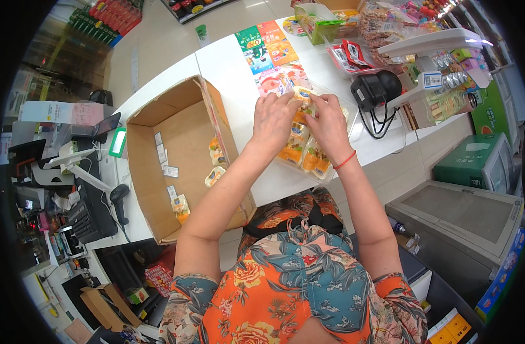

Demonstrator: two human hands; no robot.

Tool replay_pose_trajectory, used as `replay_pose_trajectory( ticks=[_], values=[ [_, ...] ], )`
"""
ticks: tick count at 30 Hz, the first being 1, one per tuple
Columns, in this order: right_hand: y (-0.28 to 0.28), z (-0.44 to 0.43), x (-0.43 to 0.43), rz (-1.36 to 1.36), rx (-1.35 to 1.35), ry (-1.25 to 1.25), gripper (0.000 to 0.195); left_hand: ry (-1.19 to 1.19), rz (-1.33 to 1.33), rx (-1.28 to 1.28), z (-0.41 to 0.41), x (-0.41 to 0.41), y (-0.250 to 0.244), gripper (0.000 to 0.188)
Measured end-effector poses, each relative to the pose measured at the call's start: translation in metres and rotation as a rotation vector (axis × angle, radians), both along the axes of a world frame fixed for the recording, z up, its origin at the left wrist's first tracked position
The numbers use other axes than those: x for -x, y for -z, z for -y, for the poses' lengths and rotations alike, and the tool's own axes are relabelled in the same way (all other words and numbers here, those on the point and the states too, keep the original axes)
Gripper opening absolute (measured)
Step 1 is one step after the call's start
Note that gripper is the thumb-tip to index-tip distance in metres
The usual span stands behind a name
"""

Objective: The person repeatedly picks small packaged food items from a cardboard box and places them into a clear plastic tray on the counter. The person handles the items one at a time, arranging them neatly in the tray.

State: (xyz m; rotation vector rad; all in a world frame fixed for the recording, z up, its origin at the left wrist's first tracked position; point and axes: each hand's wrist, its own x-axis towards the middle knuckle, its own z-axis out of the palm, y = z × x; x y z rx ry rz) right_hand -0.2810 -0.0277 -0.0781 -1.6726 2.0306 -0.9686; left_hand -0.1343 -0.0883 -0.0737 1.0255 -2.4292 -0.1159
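Note:
Both my hands meet over a clear plastic tray (325,177) filled with small yellow-and-white food packets (291,148). My left hand (274,118) rests on the upper left of the tray, its fingertips at a packet (302,93) near the top. From the right, my right hand (329,122) has its thumb and fingers at the same packet; a red string bracelet is on that wrist. To the left stands an open cardboard box (183,116) with several similar packets (180,207) and paper labels (171,171) inside. How firmly each hand grips is hard to see.
Colourful leaflets (267,47) lie beyond the tray on the white counter (219,56). A black scanner-like device (372,90) with cables stands right, near bagged snacks (376,30) and a white stand arm (434,41). A handheld barcode scanner (119,195) and keyboard (90,217) are at the left.

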Motion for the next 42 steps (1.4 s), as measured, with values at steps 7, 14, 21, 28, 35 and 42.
replay_pose_trajectory(
  ticks=[7, 14, 21, 28, 35, 42],
  values=[
    [-0.006, -0.008, -0.003, 0.029, 0.033, 0.007, 0.040, 0.023, 0.010, -0.154, -0.004, -0.002, -0.009, 0.024],
    [-0.028, -0.017, -0.017, 0.136, 0.101, -0.021, 0.032, 0.031, -0.143, -0.279, -0.013, -0.010, -0.024, 0.025],
    [-0.047, -0.023, -0.040, 0.191, 0.143, -0.053, 0.030, 0.029, -0.248, -0.314, -0.025, -0.036, -0.042, 0.026],
    [-0.063, -0.024, -0.075, 0.229, 0.180, -0.157, 0.032, -0.042, -0.302, -0.308, -0.035, -0.075, -0.056, 0.024],
    [-0.072, -0.021, -0.117, 0.241, 0.172, -0.254, 0.031, -0.130, -0.343, -0.295, -0.045, -0.121, -0.062, 0.024],
    [-0.069, -0.018, -0.156, 0.243, 0.150, -0.336, 0.031, -0.194, -0.406, -0.357, -0.053, -0.162, -0.061, 0.024]
  ],
)
